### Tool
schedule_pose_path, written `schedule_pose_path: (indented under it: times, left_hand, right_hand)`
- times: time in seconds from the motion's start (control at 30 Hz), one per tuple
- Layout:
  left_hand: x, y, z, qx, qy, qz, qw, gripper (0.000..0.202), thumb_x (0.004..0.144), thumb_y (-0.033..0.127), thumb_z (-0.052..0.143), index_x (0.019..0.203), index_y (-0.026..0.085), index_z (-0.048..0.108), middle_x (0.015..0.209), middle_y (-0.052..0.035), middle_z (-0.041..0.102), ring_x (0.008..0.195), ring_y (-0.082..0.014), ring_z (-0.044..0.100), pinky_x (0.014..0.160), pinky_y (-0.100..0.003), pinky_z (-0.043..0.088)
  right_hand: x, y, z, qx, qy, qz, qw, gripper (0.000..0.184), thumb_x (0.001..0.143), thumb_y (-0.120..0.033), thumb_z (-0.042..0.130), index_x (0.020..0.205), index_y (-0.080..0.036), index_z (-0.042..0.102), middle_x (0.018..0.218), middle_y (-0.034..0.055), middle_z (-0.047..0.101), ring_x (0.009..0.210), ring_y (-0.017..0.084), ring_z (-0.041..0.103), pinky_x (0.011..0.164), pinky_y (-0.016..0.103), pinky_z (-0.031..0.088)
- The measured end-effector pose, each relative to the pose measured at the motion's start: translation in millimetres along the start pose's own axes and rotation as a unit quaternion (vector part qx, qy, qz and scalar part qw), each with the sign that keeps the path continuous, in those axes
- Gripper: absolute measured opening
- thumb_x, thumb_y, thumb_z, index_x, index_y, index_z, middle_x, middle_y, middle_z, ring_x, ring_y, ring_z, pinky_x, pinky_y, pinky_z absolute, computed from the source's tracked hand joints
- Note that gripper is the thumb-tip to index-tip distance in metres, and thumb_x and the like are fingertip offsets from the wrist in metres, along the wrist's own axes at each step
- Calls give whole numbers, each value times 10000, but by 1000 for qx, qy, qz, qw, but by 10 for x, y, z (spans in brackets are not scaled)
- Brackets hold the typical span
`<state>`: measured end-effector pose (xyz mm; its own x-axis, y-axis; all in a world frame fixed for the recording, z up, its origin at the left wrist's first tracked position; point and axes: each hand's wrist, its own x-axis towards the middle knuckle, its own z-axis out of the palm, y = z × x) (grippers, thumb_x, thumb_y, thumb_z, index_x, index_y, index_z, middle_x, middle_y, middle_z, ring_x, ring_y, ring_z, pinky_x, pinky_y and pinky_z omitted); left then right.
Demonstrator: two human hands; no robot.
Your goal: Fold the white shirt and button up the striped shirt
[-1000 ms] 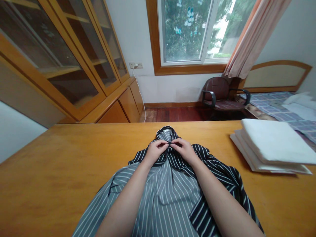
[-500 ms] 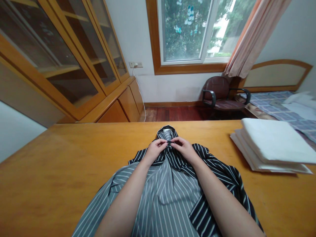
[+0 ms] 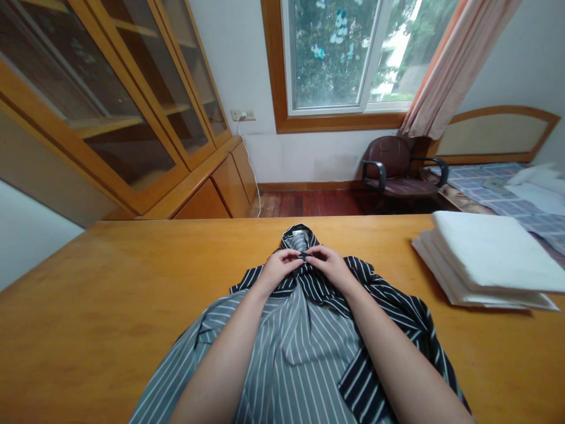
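Observation:
A black shirt with white stripes (image 3: 309, 341) lies spread on the wooden table, its paler grey inner side facing up over most of the middle. Its collar (image 3: 299, 231) points toward the table's far edge. Just below the collar, my left hand (image 3: 281, 268) pinches the cloth from the left. My right hand (image 3: 327, 265) pinches it from the right, its fingertips close to the left ones. A small dark bit of the shirt's front edge shows between the fingers; whether a button is there I cannot make out.
On the right of the wooden table (image 3: 88, 330) sits a stack of white folded sheets (image 3: 494, 253). Beyond the far edge are a brown armchair (image 3: 392, 168) and a bed (image 3: 498, 182). A glass-door cabinet (image 3: 132, 118) stands at the left, with a white cable (image 3: 251, 165) beside it.
Both hands stay at the collar with only slight finger movement. The bit of dark cloth between the fingertips has shifted a little; the rest of the shirt lies as before.

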<state>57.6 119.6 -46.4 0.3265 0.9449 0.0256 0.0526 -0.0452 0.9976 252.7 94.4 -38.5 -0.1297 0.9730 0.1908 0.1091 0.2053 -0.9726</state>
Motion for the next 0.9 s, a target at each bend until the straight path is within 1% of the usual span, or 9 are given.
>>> schedule_pose_path:
  times: [0.1, 0.27, 0.33, 0.47, 0.6, 0.77, 0.83, 0.9]
  left_hand:
    - [5, -10, -6, 15, 0, 10, 1000, 353, 708, 386, 780, 950, 138, 711, 875, -53, 721, 812, -177, 665, 794, -316, 528]
    - [10, -20, -20, 19, 7, 23, 1000, 317, 736, 365, 752, 954, 141, 700, 882, -50, 711, 823, -175, 658, 798, -310, 520]
    - [10, -20, -21, 18, 8, 24, 1000, 309, 748, 366, 740, 960, 147, 691, 892, -45, 706, 836, -174, 657, 810, -312, 517]
    - [10, -15, -10, -7, 3, 23, 1000, 319, 748, 363, 742, 968, 155, 641, 927, -43, 691, 888, -171, 657, 860, -322, 511]
    - [8, -9, 4, -20, 14, 30, 999, 346, 744, 364, 750, 985, 169, 597, 962, -40, 676, 936, -169, 652, 896, -327, 502]
    - [-5, 24, 5, -22, 1, 30, 999, 265, 816, 368, 670, 981, 163, 645, 972, -60, 697, 958, -188, 656, 896, -342, 506]
    - [-6, 37, 4, -19, -4, 31, 999, 251, 819, 350, 668, 987, 163, 670, 956, -56, 700, 930, -184, 657, 868, -333, 517]
    - [0, 40, 3, 1, -6, 52, 999, 236, 805, 337, 688, 968, 166, 698, 964, -55, 689, 912, -179, 650, 840, -319, 524]
  right_hand:
    - [1, -12, -2, -17, 0, -10, 1000, 198, 812, -327, 717, 970, -207, 716, 970, 40, 715, 936, 205, 644, 871, 350, 474]
    - [13, -36, -15, -81, -2, -74, 994, 162, 825, -298, 706, 967, -224, 729, 971, 51, 683, 943, 207, 621, 839, 347, 476]
    - [19, -30, -15, -87, -2, -80, 993, 156, 831, -305, 702, 963, -228, 731, 972, 53, 682, 946, 209, 620, 841, 351, 477]
    - [21, 8, 4, -80, 6, -38, 996, 182, 828, -348, 700, 949, -216, 727, 961, 50, 711, 932, 212, 640, 851, 355, 482]
    - [14, 35, 21, -69, 20, 5, 997, 237, 804, -394, 709, 952, -210, 722, 964, 44, 737, 914, 216, 660, 848, 353, 492]
    - [12, 29, 6, -51, 21, 26, 998, 271, 799, -414, 698, 957, -194, 714, 929, 40, 737, 870, 213, 663, 814, 340, 496]
    - [13, 25, 3, -49, 22, 27, 998, 274, 795, -419, 700, 951, -194, 712, 919, 38, 734, 862, 211, 659, 811, 338, 494]
    - [13, 23, 7, -47, 21, 24, 998, 267, 795, -421, 700, 942, -199, 712, 922, 38, 734, 871, 210, 658, 816, 337, 493]
